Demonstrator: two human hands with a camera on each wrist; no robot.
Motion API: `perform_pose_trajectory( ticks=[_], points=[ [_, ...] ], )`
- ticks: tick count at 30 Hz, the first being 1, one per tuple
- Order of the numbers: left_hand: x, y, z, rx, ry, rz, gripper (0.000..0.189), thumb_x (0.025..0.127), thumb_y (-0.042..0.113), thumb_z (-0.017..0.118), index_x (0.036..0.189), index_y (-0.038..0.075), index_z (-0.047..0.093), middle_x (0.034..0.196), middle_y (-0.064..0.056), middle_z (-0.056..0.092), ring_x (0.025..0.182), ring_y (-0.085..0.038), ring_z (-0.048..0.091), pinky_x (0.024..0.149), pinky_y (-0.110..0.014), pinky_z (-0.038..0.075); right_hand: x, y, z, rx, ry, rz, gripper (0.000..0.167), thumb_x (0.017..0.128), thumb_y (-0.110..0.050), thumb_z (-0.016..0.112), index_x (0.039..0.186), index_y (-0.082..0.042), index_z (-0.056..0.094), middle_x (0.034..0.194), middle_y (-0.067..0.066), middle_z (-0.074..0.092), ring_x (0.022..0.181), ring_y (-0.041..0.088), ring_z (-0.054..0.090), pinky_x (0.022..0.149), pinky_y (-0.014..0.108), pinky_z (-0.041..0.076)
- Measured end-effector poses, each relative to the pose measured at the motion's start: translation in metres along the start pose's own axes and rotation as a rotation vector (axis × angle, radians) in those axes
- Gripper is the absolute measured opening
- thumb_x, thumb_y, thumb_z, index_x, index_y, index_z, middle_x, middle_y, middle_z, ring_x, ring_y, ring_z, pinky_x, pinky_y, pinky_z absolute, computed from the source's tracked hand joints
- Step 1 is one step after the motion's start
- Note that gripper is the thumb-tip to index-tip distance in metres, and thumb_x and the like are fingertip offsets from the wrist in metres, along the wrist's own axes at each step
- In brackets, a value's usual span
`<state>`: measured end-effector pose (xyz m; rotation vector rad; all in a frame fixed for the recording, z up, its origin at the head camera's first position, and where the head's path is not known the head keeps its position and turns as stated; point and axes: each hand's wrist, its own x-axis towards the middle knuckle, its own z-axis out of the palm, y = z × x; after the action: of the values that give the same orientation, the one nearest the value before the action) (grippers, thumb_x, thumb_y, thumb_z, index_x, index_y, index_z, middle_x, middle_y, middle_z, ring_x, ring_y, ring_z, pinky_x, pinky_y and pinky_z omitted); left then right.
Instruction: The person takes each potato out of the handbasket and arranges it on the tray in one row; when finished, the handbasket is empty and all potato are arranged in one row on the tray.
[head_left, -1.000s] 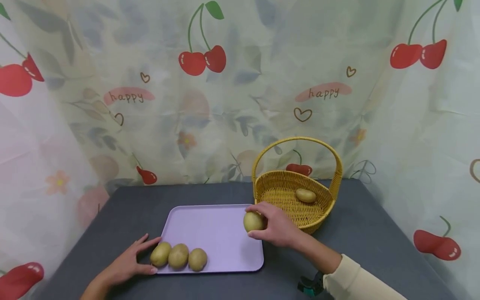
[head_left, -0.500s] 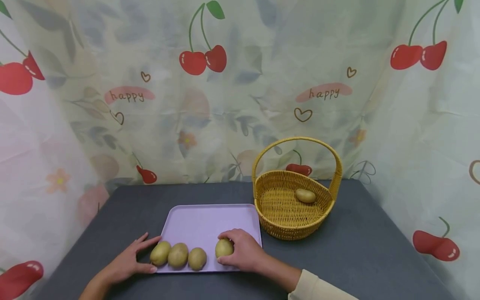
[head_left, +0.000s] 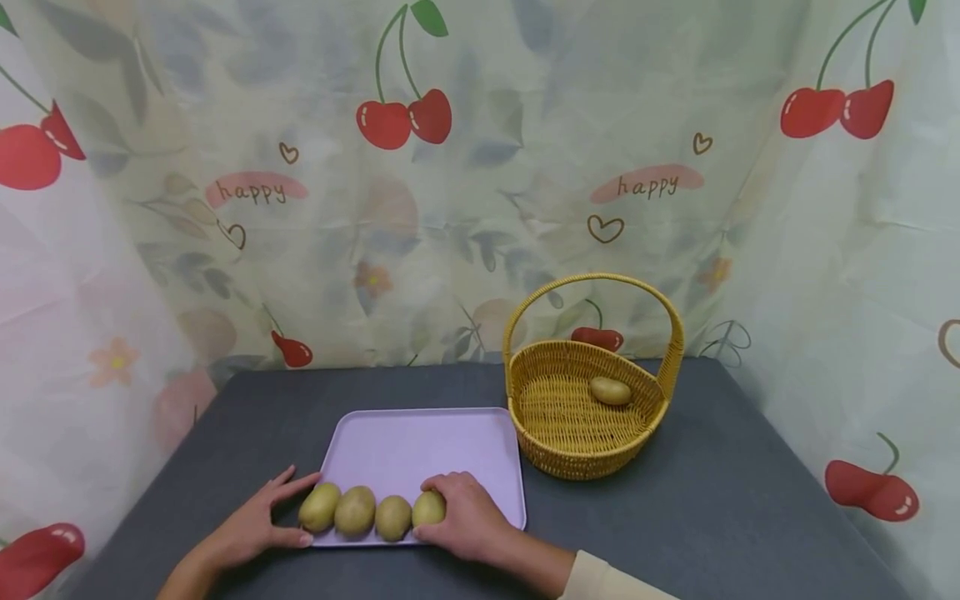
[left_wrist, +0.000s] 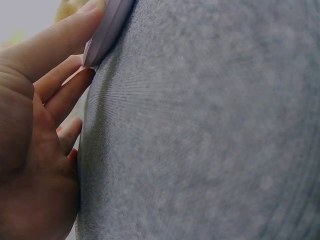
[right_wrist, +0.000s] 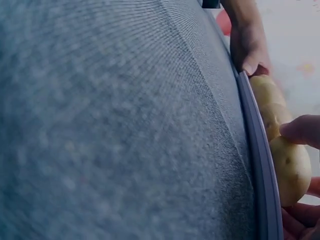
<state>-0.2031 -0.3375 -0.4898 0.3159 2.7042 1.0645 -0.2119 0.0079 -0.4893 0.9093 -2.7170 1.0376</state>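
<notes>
On the near edge of the lilac tray several potatoes stand in a row from the left corner. My right hand pinches the potato at the right end of that row, thumb in front and fingers behind. It sits right beside its neighbour, low over the tray. In the right wrist view, the held potato shows between thumb and fingers. My left hand spreads at the tray's near left corner, fingers mostly straight; in the left wrist view the thumb lies at the tray rim.
A yellow wicker basket with a tall handle stands right of the tray, close to its far right corner. One potato lies inside it. A dark grey cloth covers the table, and a cherry-print curtain hangs behind.
My right hand has carried a potato from beside the basket leftward and toward me, down to the end of the row. My left hand stays at the tray corner.
</notes>
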Motion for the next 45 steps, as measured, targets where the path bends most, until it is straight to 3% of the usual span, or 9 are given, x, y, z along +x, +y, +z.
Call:
perform_pose_trajectory(
  ticks=[8, 13, 21, 29, 32, 36, 40, 45],
  points=[
    [0.0, -0.002, 0.0, 0.011, -0.004, -0.019, 0.077, 0.079, 0.035, 0.079, 0.145, 0.011, 0.047, 0.15, -0.039, 0.017, 0.131, -0.065, 0.017, 0.091, -0.079, 0.023, 0.0, 0.0, -0.007, -0.011, -0.052, -0.014, 0.059, 0.073, -0.042, 0.082, 0.12, -0.012, 0.065, 0.102, -0.005, 0.063, 0.089, 0.007, 0.052, 0.077, 0.022, 0.043],
    [0.0, -0.003, 0.0, 0.022, 0.003, 0.002, 0.076, 0.079, 0.034, 0.079, 0.144, 0.011, 0.048, 0.149, -0.039, 0.018, 0.131, -0.065, 0.018, 0.091, -0.078, 0.024, -0.002, -0.001, -0.026, -0.001, -0.081, -0.031, 0.062, 0.074, -0.041, 0.082, 0.124, -0.011, 0.062, 0.111, 0.0, 0.063, 0.095, 0.01, 0.054, 0.083, 0.026, 0.044],
    [-0.001, -0.004, 0.001, 0.032, 0.017, 0.016, 0.076, 0.078, 0.035, 0.08, 0.143, 0.01, 0.049, 0.149, -0.04, 0.02, 0.13, -0.064, 0.019, 0.09, -0.077, 0.025, -0.006, 0.002, -0.084, 0.065, -0.138, -0.11, 0.047, 0.085, -0.027, 0.075, 0.127, -0.015, 0.059, 0.12, 0.0, 0.06, 0.106, 0.018, 0.058, 0.084, 0.028, 0.048],
    [-0.001, -0.004, -0.001, 0.034, 0.021, 0.019, 0.076, 0.077, 0.035, 0.08, 0.143, 0.01, 0.05, 0.148, -0.04, 0.021, 0.13, -0.064, 0.02, 0.09, -0.077, 0.026, 0.0, 0.013, -0.149, -0.011, -0.113, -0.148, 0.031, 0.088, -0.022, 0.073, 0.117, -0.013, 0.065, 0.112, -0.003, 0.062, 0.1, 0.018, 0.057, 0.083, 0.039, 0.049],
    [-0.001, -0.004, -0.001, 0.031, 0.016, 0.008, 0.076, 0.078, 0.035, 0.08, 0.143, 0.01, 0.049, 0.148, -0.04, 0.02, 0.13, -0.064, 0.019, 0.09, -0.077, 0.026, 0.004, 0.02, -0.169, -0.06, -0.09, -0.103, 0.027, 0.088, -0.022, 0.072, 0.113, -0.013, 0.067, 0.108, -0.003, 0.063, 0.099, 0.02, 0.057, 0.086, 0.041, 0.047],
    [-0.001, -0.005, -0.002, 0.028, 0.014, 0.015, 0.076, 0.078, 0.035, 0.08, 0.143, 0.01, 0.049, 0.148, -0.04, 0.02, 0.13, -0.064, 0.019, 0.09, -0.078, 0.026, 0.014, 0.037, -0.193, -0.102, -0.096, 0.017, 0.029, 0.089, -0.026, 0.072, 0.114, -0.012, 0.067, 0.11, -0.001, 0.064, 0.107, 0.024, 0.058, 0.091, 0.045, 0.046],
    [-0.001, -0.006, -0.002, 0.027, 0.029, 0.041, 0.076, 0.077, 0.034, 0.08, 0.142, 0.009, 0.05, 0.148, -0.04, 0.021, 0.13, -0.065, 0.019, 0.09, -0.077, 0.026, 0.031, 0.071, -0.211, -0.109, -0.138, 0.128, 0.037, 0.09, -0.031, 0.071, 0.12, -0.01, 0.064, 0.116, 0.004, 0.063, 0.113, 0.029, 0.057, 0.093, 0.047, 0.045],
    [-0.001, -0.006, 0.0, 0.031, 0.041, 0.072, 0.075, 0.075, 0.033, 0.081, 0.141, 0.01, 0.052, 0.147, -0.041, 0.023, 0.13, -0.065, 0.02, 0.09, -0.077, 0.026, 0.047, 0.117, -0.225, -0.079, -0.202, 0.192, 0.045, 0.092, -0.032, 0.067, 0.126, -0.004, 0.059, 0.123, 0.016, 0.061, 0.116, 0.035, 0.055, 0.095, 0.051, 0.043]
  ],
)
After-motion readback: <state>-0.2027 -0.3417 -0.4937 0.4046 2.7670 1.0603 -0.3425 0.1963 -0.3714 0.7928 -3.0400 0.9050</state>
